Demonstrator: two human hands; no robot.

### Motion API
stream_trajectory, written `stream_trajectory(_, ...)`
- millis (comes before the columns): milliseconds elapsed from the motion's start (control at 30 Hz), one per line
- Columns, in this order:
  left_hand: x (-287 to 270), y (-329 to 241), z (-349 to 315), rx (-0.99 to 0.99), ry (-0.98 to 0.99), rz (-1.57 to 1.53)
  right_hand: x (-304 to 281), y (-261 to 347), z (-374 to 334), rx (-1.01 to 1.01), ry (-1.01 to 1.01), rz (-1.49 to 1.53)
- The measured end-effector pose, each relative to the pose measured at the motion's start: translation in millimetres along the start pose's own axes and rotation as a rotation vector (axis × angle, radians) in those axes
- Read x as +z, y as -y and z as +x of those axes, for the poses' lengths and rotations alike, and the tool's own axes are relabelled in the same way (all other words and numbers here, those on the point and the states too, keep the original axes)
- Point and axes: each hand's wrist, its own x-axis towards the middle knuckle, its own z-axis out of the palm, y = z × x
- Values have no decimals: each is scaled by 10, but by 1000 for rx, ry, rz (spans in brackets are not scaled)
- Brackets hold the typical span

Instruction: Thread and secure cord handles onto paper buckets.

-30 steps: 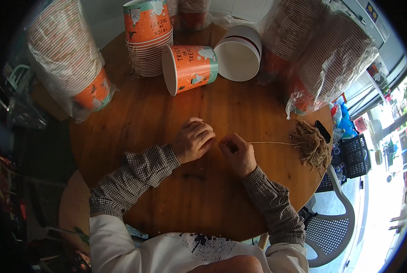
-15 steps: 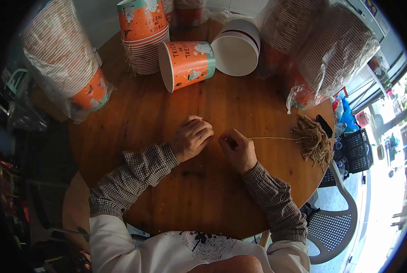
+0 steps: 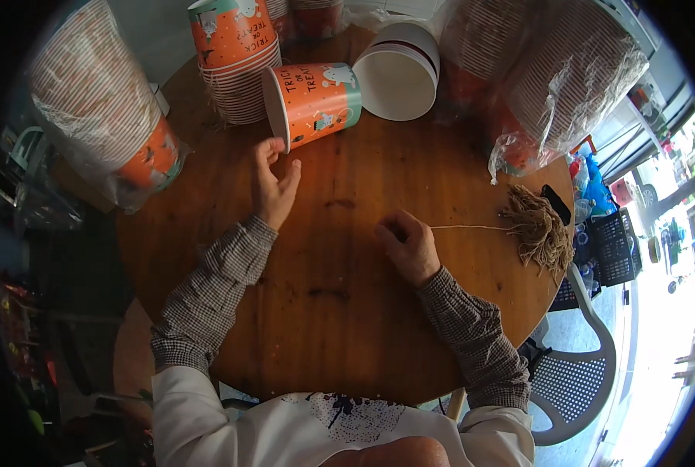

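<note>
Your left hand (image 3: 276,187) is released, fingers parted at the rim of the tipped orange bucket (image 3: 316,101) ahead — contact unclear; your right hand (image 3: 411,249) is curled, a twine bundle (image 3: 539,229) to its right, gripping its string (image 3: 472,226); wrapped bucket stacks (image 3: 573,93) flank the far side — a dark flat object (image 3: 556,204) beside the bundle

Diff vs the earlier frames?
Left hand moved away from the right hand, forward and left, and opened out; it's now at the rim of the tipped cup, contact unclear. No new grip visible. Same: right hand curled on the string, tipped cup lying on its side, bundle at right.
</note>
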Motion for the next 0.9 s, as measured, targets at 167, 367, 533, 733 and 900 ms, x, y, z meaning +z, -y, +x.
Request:
stream_trajectory(167,-169,490,105,-130,287,254,73,113,-27,-82,-2,0)
stream_trajectory(367,-82,-180,41,-246,253,-336,72,161,-90,-409,6,-167)
stream_trajectory(533,-55,-470,-40,-422,266,-553,207,152,-126,-674,44,-296)
stream_trajectory(733,-33,-685,-70,-488,337,-588,140,305,-147,-965,-90,-471)
stream_trajectory(900,-27,-802,-156,-544,399,-651,78,367,11,-868,-99,-469)
